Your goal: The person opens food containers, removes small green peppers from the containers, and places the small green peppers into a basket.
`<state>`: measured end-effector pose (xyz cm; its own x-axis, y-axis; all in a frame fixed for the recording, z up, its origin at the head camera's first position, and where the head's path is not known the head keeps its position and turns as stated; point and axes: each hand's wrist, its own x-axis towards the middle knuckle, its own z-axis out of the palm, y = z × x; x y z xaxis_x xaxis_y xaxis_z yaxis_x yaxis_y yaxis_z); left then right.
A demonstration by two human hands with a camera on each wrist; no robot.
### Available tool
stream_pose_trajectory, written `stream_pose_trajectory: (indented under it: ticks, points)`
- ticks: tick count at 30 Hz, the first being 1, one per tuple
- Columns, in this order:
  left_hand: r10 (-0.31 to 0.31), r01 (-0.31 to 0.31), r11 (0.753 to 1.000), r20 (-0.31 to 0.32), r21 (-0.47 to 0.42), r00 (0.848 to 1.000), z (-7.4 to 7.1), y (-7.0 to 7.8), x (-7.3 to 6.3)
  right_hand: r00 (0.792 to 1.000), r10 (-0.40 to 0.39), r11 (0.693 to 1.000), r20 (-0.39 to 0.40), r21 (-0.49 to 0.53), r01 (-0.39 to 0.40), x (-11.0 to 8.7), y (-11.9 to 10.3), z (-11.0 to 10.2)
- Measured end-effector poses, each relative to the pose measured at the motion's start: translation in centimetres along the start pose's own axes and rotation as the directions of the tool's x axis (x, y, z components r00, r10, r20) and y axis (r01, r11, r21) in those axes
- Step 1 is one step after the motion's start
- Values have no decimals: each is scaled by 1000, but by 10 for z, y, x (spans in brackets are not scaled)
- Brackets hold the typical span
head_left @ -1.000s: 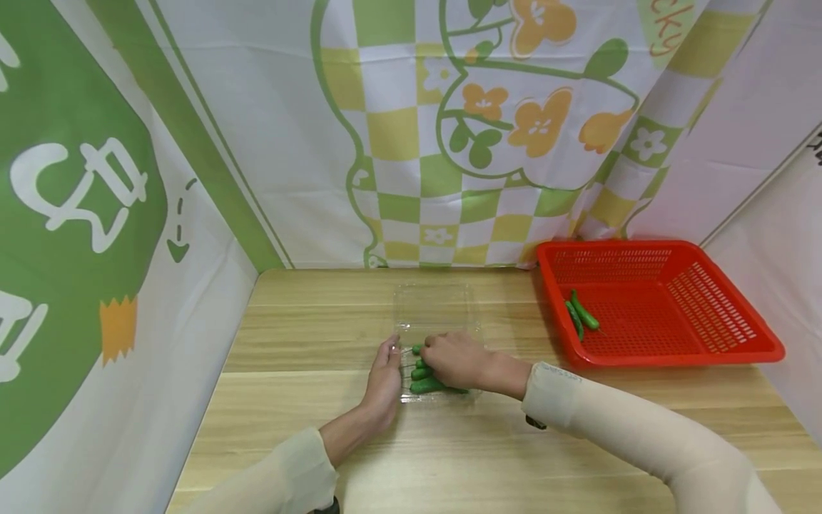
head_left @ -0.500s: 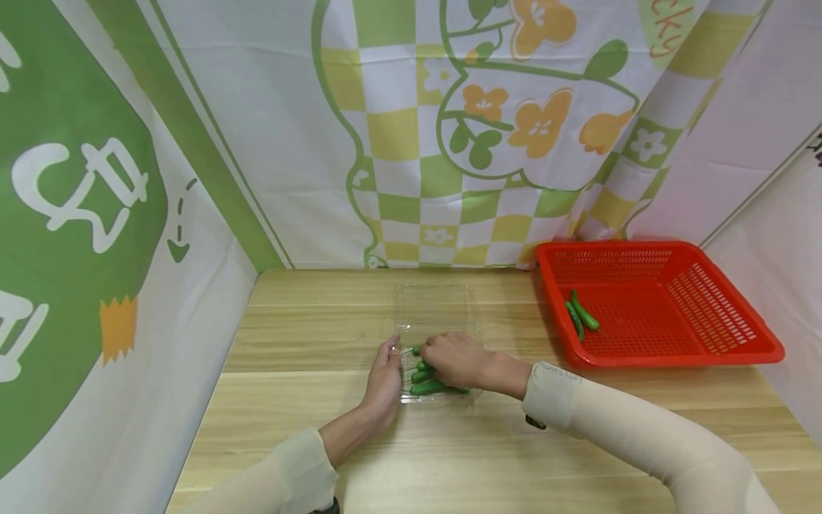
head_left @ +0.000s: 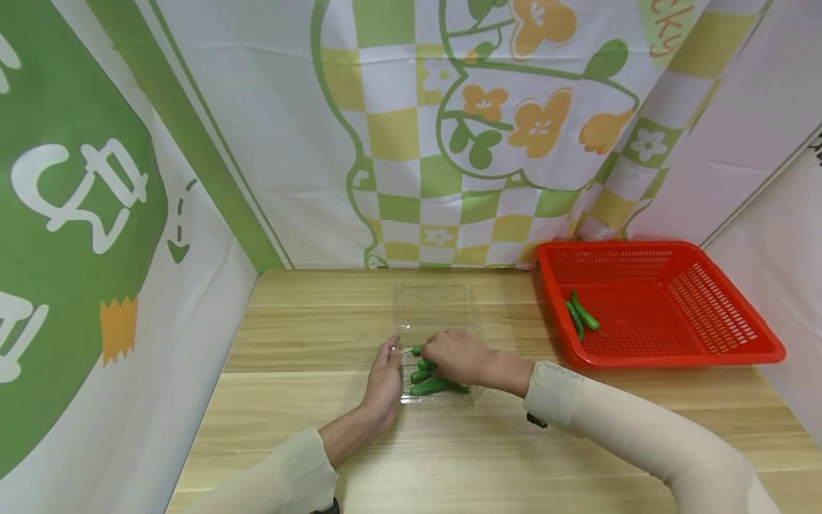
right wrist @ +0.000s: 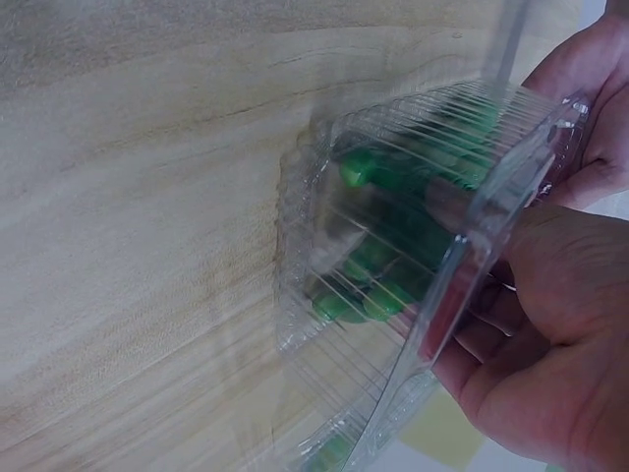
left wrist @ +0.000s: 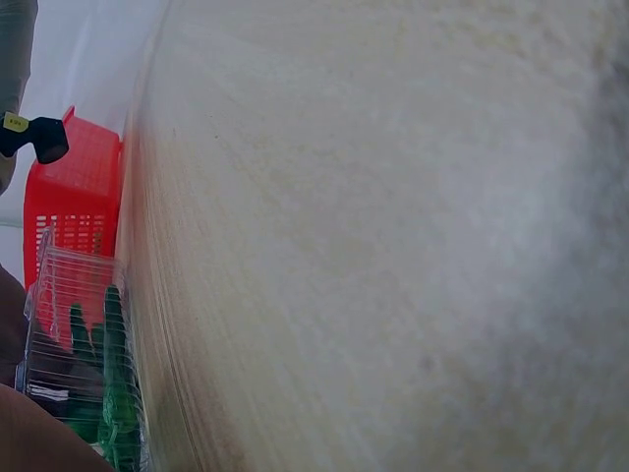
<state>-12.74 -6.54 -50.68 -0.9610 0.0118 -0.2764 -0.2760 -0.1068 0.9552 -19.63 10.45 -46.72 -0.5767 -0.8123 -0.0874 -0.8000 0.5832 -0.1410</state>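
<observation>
A clear plastic clamshell box (head_left: 434,326) stands on the wooden table with its lid folded back. Several green chili peppers (head_left: 438,387) lie side by side in its base. My left hand (head_left: 383,389) holds the box's left side, with the thumb at the rim. My right hand (head_left: 459,357) reaches in from the right, fingers curled down on the peppers; it hides part of them. Through the ribbed wall in the right wrist view, the right fingers show among the peppers (right wrist: 388,300), seemingly gripping one. The left wrist view catches the box (left wrist: 74,265) at its left edge.
A red plastic basket (head_left: 674,359) stands at the table's back right. Two green chili peppers (head_left: 583,313) lie inside it by its left wall. A patterned cloth (head_left: 398,171) hangs behind the table (head_left: 289,400), with white cloth at both sides.
My right hand has shifted very slightly up and right, and more of the front peppers shows. The front pepper has turned a little. The left hand and the box keep their place.
</observation>
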Motion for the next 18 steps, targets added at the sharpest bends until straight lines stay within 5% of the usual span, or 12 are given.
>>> stream_pose_trajectory:
  ticks: [18]
  points:
    - [-4, 4, 1000, 9, 6, 1000, 0, 2, 0, 998, -31, 1000, -53, -3, 31, -7, 3, -11]
